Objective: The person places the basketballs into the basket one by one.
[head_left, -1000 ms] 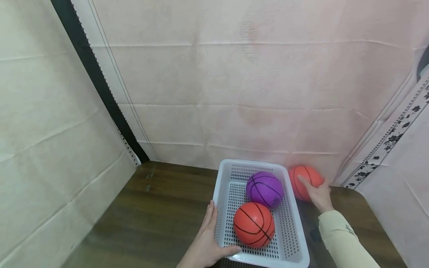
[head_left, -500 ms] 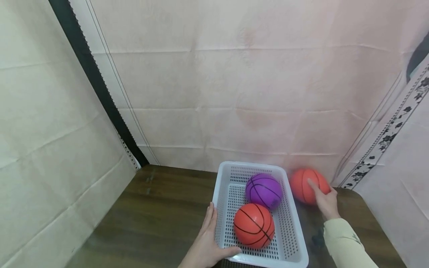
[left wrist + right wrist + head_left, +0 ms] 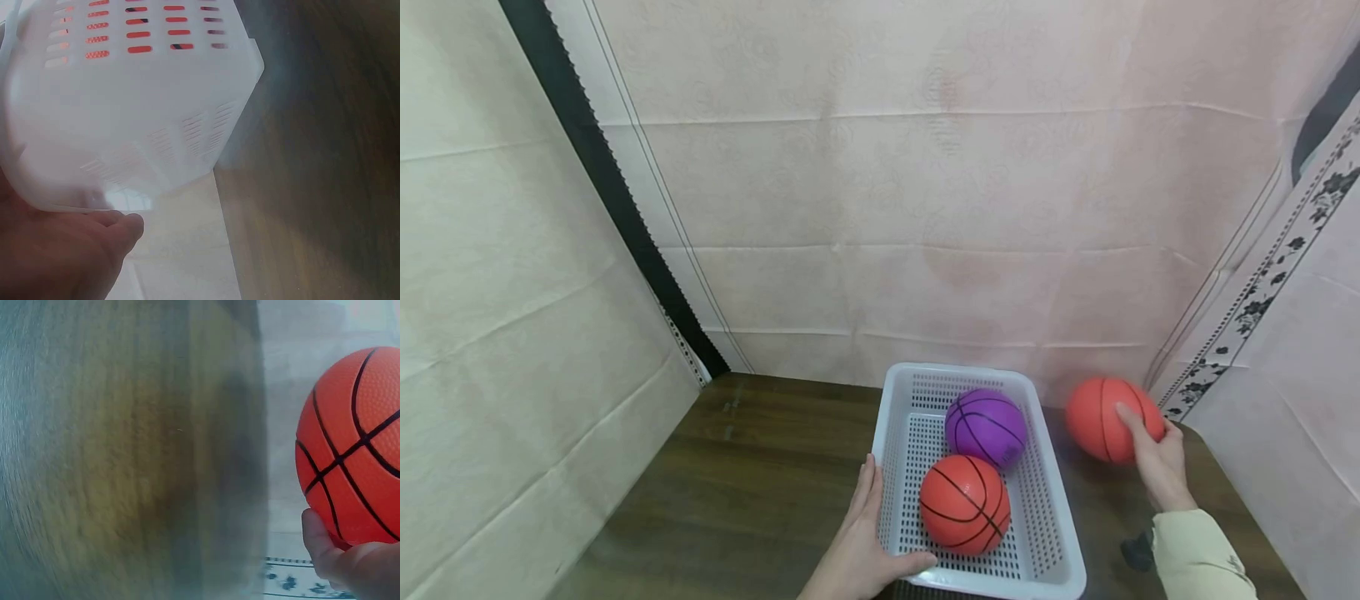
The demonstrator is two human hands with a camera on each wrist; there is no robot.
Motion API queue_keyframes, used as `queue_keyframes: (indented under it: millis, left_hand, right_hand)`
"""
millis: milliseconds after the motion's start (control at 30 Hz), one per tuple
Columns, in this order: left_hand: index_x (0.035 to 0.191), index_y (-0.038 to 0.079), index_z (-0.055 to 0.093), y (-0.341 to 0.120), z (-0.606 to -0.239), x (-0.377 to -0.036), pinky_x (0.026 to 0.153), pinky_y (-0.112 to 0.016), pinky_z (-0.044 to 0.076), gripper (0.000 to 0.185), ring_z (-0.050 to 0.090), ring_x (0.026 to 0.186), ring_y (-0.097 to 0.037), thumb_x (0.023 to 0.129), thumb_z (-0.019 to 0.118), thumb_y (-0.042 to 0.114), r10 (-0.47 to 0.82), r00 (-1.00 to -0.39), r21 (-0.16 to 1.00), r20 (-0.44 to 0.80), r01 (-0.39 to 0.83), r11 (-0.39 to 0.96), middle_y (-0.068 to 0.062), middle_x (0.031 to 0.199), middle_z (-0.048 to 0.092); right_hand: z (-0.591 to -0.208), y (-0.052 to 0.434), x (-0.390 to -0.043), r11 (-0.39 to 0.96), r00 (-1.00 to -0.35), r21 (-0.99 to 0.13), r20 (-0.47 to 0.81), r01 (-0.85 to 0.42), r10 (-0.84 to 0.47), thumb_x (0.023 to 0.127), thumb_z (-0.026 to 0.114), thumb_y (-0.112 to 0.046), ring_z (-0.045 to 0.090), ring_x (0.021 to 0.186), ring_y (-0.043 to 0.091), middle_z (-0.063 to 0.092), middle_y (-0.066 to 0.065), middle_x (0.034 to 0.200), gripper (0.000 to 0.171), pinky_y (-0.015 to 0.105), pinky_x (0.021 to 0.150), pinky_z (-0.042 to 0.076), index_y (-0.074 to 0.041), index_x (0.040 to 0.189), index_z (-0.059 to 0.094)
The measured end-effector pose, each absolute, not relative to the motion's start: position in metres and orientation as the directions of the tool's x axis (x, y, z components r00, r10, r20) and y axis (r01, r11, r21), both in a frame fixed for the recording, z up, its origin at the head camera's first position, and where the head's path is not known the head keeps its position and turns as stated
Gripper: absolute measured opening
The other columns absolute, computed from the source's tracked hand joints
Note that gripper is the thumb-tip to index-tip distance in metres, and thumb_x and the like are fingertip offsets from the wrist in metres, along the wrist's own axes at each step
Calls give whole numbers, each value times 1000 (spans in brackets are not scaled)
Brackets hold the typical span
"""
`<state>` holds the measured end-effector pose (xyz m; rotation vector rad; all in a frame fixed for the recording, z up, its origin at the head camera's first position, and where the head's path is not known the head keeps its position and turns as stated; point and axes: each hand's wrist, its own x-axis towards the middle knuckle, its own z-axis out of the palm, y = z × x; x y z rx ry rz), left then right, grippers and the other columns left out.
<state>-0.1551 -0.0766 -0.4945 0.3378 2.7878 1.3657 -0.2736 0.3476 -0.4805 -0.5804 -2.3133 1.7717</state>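
Right hand (image 3: 1157,462): fingers (image 3: 1131,419) curled round the near side of an orange ball (image 3: 1108,419), thumb under it in the wrist view (image 3: 322,544). The ball was gripped and held off to the right of the basket (image 3: 1052,517), close to the back curtain (image 3: 925,208), well apart from the basket's rim. Whether it touched the counter (image 3: 752,467) I could not tell; a shadow lay on the wood beneath it. Pale yellow-green sleeve (image 3: 1198,554) ran down to the lower right edge.

Left hand (image 3: 857,546): fingers straight and flat along the outside of the basket's left wall, thumb (image 3: 917,562) hooked over the near rim. From the wrist view the thumb (image 3: 122,228) pressed against the white perforated plastic (image 3: 125,106), orange showing through the slots. The hand steadied the basket, pinching its near-left corner between thumb and palm.

Inside the white basket: a second orange ball (image 3: 964,504) at the near end, a purple ball (image 3: 986,429) at the far end, the two touching or very nearly so. Both had black basketball seams.

The basket sat on a dark wood-grain counter, towards its right half. Cream cloth hung on the left (image 3: 512,333), with a black zip strip (image 3: 610,192) running diagonally down to the counter's back-left corner. A flowered border strip (image 3: 1262,308) ran down the right-hand cloth.
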Motion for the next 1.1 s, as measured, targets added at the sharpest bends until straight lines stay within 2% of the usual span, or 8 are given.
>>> queue_keyframes:
  millis: [133, 300, 433, 533, 600, 700, 933, 1100]
  left_hand:
    - [152, 18, -4, -77, -496, -156, 100, -60, 29, 133, 10, 139, -34, 57, 71, 74, 204, -976, 786, 71, 180, 591, 6, 156, -10]
    - [152, 17, -3, -77, -497, -155, 101, -59, 28, 133, 8, 139, -32, 58, 70, 75, 204, -976, 782, 71, 181, 596, 6, 156, -11]
    - [152, 16, -2, -76, -496, -155, 101, -59, 28, 132, 8, 140, -31, 58, 69, 75, 200, -978, 780, 67, 176, 600, 8, 156, -12]
    - [152, 15, -1, -76, -494, -155, 101, -59, 28, 132, 8, 140, -31, 58, 69, 75, 198, -978, 778, 67, 175, 603, 8, 156, -12]
    - [152, 14, 0, -76, -494, -155, 101, -59, 29, 132, 8, 140, -31, 58, 69, 76, 199, -978, 775, 70, 179, 606, 8, 156, -12]
    - [152, 12, 2, -76, -494, -155, 100, -59, 30, 132, 10, 139, -32, 58, 68, 76, 197, -977, 768, 79, 186, 613, 8, 156, -11]
    - [152, 12, 4, -76, -495, -155, 100, -57, 31, 131, 12, 139, -32, 57, 67, 78, 189, -978, 751, 83, 186, 633, 11, 155, -13]
    - [152, 12, 3, -75, -494, -155, 101, -58, 30, 132, 12, 139, -32, 57, 67, 77, 193, -979, 757, 73, 180, 628, 10, 156, -12]
  right_hand:
    - [-470, 347, -262, 252, -922, -952, -66, 172, 381, 89, 51, -57, 31, 126, 38, 19, 24, 148, 94, 57, 103, 29, -2, 149, 3]
    - [-456, 345, -247, 382, -950, -916, 1, 125, 313, 92, 49, -53, 34, 120, 41, 21, 27, 145, 91, 58, 93, 38, -1, 149, 1]
    - [-445, 342, -237, 478, -964, -872, 31, 103, 264, 92, 49, -52, 38, 116, 42, 25, 31, 141, 91, 43, 78, 47, 1, 148, 0]
    - [-437, 339, -232, 524, -971, -849, 69, 63, 227, 92, 51, -49, 40, 113, 41, 28, 31, 138, 90, 27, 67, 47, 1, 148, 2]
    - [-432, 335, -228, 547, -976, -837, 92, 30, 196, 92, 53, -47, 41, 111, 39, 29, 30, 137, 89, 23, 64, 45, 0, 148, 3]
    - [-424, 330, -224, 581, -980, -814, 128, -15, 153, 91, 56, -44, 42, 109, 39, 32, 29, 135, 87, 27, 66, 48, -1, 148, 7]
    - [-405, 314, -211, 619, -985, -782, 155, -75, 77, 89, 60, -42, 44, 109, 43, 33, 29, 133, 88, 49, 72, 50, -4, 149, 8]
    - [-396, 299, -194, 656, -988, -745, 152, -124, -14, 86, 67, -40, 46, 108, 42, 36, 25, 132, 92, 52, 73, 50, -8, 150, 10]
